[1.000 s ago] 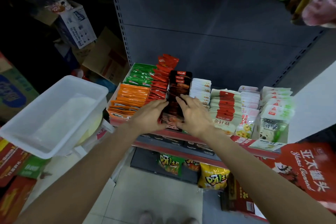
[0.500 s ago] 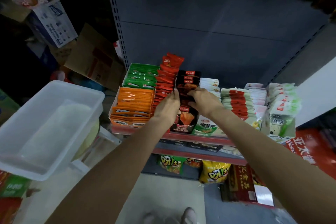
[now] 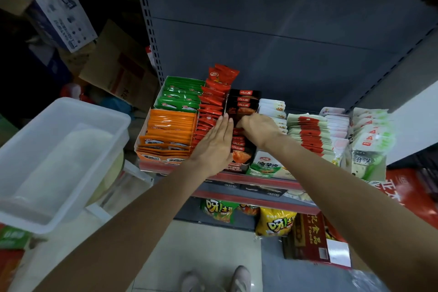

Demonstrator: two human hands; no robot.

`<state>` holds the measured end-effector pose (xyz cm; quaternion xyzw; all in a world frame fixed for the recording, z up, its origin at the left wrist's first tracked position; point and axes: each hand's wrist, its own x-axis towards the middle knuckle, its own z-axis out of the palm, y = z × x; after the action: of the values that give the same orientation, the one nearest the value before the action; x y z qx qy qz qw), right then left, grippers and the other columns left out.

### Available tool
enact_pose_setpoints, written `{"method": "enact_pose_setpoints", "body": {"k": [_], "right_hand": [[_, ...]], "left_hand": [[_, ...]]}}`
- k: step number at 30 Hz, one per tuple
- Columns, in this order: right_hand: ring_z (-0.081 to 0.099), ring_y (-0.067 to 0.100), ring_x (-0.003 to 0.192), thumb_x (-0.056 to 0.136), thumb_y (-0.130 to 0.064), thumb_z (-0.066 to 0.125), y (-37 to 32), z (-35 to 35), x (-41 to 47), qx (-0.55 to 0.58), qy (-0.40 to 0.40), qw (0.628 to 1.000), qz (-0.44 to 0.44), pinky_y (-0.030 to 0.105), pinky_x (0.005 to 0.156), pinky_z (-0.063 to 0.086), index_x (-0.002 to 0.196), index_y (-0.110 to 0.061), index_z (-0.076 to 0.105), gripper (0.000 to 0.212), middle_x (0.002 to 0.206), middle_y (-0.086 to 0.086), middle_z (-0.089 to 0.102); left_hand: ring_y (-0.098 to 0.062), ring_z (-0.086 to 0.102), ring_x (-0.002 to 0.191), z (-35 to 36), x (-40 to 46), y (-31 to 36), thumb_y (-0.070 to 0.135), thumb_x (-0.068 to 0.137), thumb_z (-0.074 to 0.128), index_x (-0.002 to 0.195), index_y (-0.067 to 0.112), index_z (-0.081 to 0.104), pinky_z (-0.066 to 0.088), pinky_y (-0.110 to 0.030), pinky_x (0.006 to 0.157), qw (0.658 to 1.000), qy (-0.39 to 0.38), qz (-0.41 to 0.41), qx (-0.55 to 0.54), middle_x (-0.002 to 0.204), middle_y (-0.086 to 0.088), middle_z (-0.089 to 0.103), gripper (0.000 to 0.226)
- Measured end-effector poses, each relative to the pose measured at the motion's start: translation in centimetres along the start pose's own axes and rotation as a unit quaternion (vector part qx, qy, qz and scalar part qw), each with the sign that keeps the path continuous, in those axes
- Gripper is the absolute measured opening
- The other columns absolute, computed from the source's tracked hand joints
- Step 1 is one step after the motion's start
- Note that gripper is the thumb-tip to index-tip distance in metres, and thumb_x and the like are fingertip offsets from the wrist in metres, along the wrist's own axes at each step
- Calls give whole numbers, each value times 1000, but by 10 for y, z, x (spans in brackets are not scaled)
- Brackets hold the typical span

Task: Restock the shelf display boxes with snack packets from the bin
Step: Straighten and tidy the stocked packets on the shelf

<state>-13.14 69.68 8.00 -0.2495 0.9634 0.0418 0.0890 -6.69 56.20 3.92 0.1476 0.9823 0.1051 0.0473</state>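
Display boxes (image 3: 240,130) stand side by side along the shelf (image 3: 248,180) front edge. The bin (image 3: 54,161) sits left of the shelf. Bags (image 3: 275,223) lie below it.

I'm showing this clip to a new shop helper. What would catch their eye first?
Probably the two hands at the centre, the left hand flat and the right hand curled, working on the row of black packets. Next, the bright orange packets and green packets in boxes to the left, and the big white plastic bin at the far left.
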Motion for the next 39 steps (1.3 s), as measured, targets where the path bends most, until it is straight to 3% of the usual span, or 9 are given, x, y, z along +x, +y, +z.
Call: {"method": "enact_pose_setpoints", "body": {"k": [7, 14, 17, 19, 24, 28, 32, 36, 39], "right_hand": [[60, 29, 100, 86, -5, 58, 14, -9, 4, 141, -14, 990, -25, 37, 88, 48, 107, -16, 70, 26, 105, 9, 69], [47, 27, 121, 91, -7, 50, 12, -1, -26, 199, 150, 967, 55, 39, 96, 45, 136, -14, 48, 45, 132, 9, 52], [17, 22, 144, 98, -21, 35, -1, 10, -44, 110, 9, 994, 11, 32, 117, 13, 150, -7, 15, 57, 156, 12, 17], [-3, 17, 147, 100, -35, 24, -3, 16, -43, 50, -50, 997, 3, 32, 119, -3, 150, -7, -1, 63, 159, 11, -3], [-14, 13, 145, 91, -66, 24, 11, 4, -33, 41, -127, 991, -19, 32, 119, -8, 149, -11, -11, 87, 157, 6, -16], [13, 18, 145, 93, -53, 44, 19, 7, -42, 58, -50, 997, -23, 33, 116, 13, 151, -16, 11, 76, 157, 4, 17], [54, 30, 115, 97, -40, 42, 24, 8, -35, 183, 48, 981, 50, 41, 96, 45, 131, -22, 53, 40, 126, 12, 57], [58, 32, 109, 94, -21, 52, 23, 2, -16, 110, 34, 992, 55, 41, 91, 48, 125, -23, 59, 31, 118, 12, 62], [56, 32, 112, 93, -21, 54, 26, -2, -6, 75, 13, 996, 51, 39, 91, 48, 125, -25, 59, 32, 119, 10, 63]], "left_hand": [[-27, -17, 143, -5, 1, 11, 45, 86, 58, 144, -2, -18, 1, -36, 120, 999, -4, -19, 46, 152, -20, -23, 106], [-25, -16, 144, -10, 22, 9, 30, 83, 69, 144, 4, -21, 1, -35, 119, 998, -33, -35, -42, 151, -15, -29, 112], [-28, -10, 145, -6, 14, 8, 11, 82, 70, 143, 11, -26, 17, -38, 118, 986, -59, -28, -155, 148, -10, -37, 114], [-33, 12, 144, -5, 11, 7, 1, 80, 68, 142, 16, -29, 35, -37, 108, 979, -66, -19, -191, 147, -6, -41, 116], [-24, -2, 146, -12, 19, 5, 14, 77, 75, 145, 16, -24, 30, -36, 113, 988, -79, -34, -126, 150, -8, -34, 119], [-19, 2, 146, -17, 22, -1, 33, 74, 78, 147, 22, -18, 25, -35, 113, 995, -70, -41, -55, 154, -4, -26, 122], [-22, 4, 146, -16, 16, 4, 36, 75, 76, 149, 16, -13, 20, -34, 115, 999, -18, -33, 5, 156, -6, -21, 118], [-19, 0, 146, -10, 1, 3, 34, 84, 68, 149, 10, -8, 7, -28, 117, 999, 36, 3, 34, 158, -6, -13, 104], [-15, -2, 146, -7, -5, 1, 29, 89, 62, 149, 10, -9, -2, -23, 113, 999, 36, 9, 18, 158, -6, -8, 96]]}}
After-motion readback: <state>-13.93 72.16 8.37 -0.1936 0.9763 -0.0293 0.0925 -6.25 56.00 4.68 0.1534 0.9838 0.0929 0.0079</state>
